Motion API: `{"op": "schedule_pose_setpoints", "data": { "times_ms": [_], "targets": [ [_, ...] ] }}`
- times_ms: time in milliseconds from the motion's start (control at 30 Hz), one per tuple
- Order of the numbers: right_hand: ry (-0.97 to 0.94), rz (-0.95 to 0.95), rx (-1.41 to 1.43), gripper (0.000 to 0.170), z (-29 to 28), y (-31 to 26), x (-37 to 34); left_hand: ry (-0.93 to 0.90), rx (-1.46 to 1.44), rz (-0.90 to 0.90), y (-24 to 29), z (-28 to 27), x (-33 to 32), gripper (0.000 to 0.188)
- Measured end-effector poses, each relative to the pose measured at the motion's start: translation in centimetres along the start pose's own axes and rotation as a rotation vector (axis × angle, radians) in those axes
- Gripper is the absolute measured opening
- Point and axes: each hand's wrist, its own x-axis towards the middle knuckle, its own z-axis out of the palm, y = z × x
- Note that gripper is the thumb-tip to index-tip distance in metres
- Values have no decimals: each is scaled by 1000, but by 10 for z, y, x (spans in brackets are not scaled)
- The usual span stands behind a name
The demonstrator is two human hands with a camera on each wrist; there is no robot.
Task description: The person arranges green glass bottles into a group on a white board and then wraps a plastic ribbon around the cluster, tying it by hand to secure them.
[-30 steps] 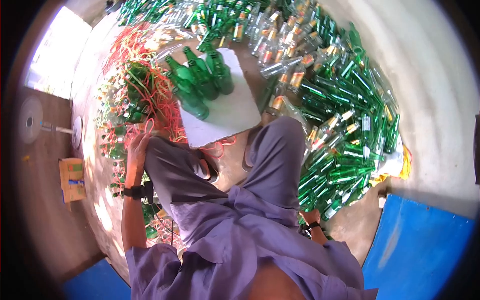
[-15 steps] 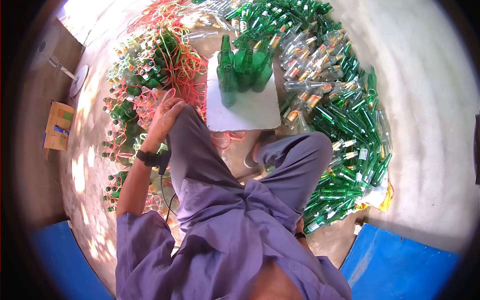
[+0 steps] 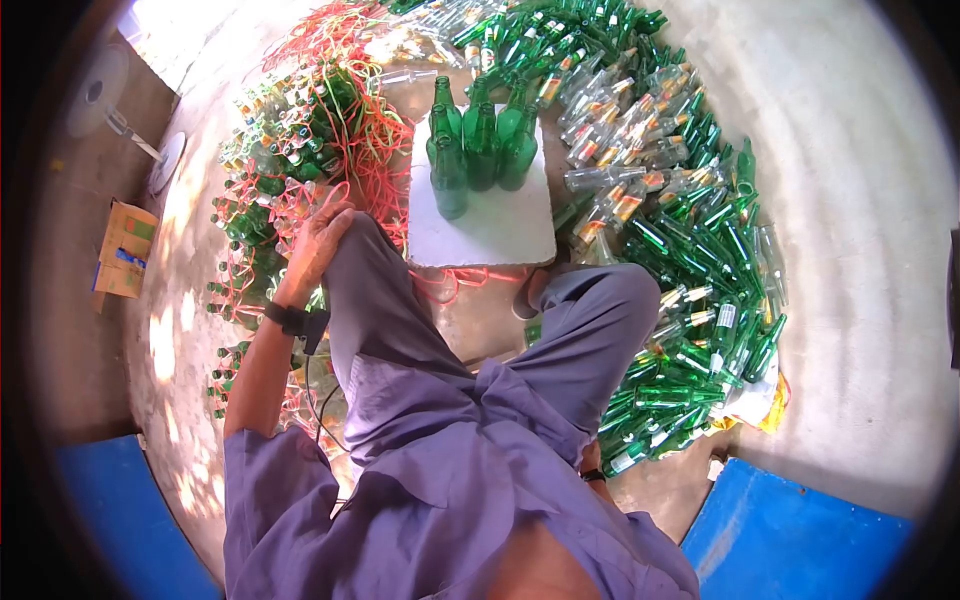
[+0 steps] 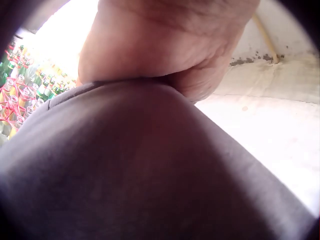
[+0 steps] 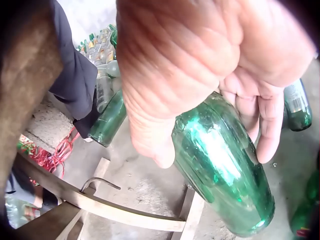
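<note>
Right wrist view: what is the hand doing there?

The right hand [image 5: 197,70] is clamped round a green bottle [image 5: 225,167], thumb on one side and fingers on the other.

How does the bottle look?

Clear green glass, smooth and rounded, with a broad white glare along its side. It is tilted, its base toward the lower right of that view.

And where is it, taking the white board [image 3: 482,238] as the landmark?

The right wrist shows in the head view nearer the body than the board and off to its right, so the bottle is on that side too.

What about the left hand [image 3: 320,242]?

It rests on the left knee [image 3: 360,250], to the left of the board and nearer the body; nothing is gripped, and its fingers lie loosely over the cloth.

What stands around?

Green bottles [image 3: 483,150] stand upright on the board's far half. A heap of green and clear bottles [image 3: 690,240] lies to its right, and bottles with red straps [image 3: 375,140] are to its left.

Anything hard to make out?

The palm covers the held bottle's neck. The leg and clothing hide most of the right hand in the head view. A rough pale block [image 5: 47,125] may be the board's edge, but I can't be sure.
</note>
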Motion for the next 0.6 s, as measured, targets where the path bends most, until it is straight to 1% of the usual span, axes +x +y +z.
{"op": "schedule_pose_setpoints", "data": {
  "times_ms": [67,100,167,200,267,300,367,400,467,500,567,600],
  "targets": [
    [51,-107,91,23,-44,-49,-18,24,2,-36,1,3,2,41],
    [47,-101,96,23,-42,-48,-19,18,9,-37,4,3,3,41],
    [50,-158,238,26,-45,-50,-18,-4,-4,-51,14,6,3,39],
    [53,-151,244,26,-49,-50,-14,-12,-1,-45,13,7,6,39],
    [-220,-112,117,31,-64,-54,-9,16,6,-30,9,8,9,38],
    [-222,-109,117,31,-68,-56,-9,12,-21,-28,8,10,8,38],
    [-127,-239,11,45,-83,-64,-9,14,18,-26,8,10,9,38],
    [-128,-240,8,45,-91,-68,-4,18,57,-19,7,10,10,37],
    [-314,-339,-10,62,-111,-84,7,-5,14,-28,5,10,11,37],
    [-314,-340,-11,62,-127,-103,6,-31,-27,-33,4,9,11,37],
    [-330,-213,-67,65,-164,-144,1,-35,-29,-54,8,9,9,37],
    [-327,-216,-66,65,-174,-153,0,-37,-30,-76,11,10,9,36]
  ]
}}
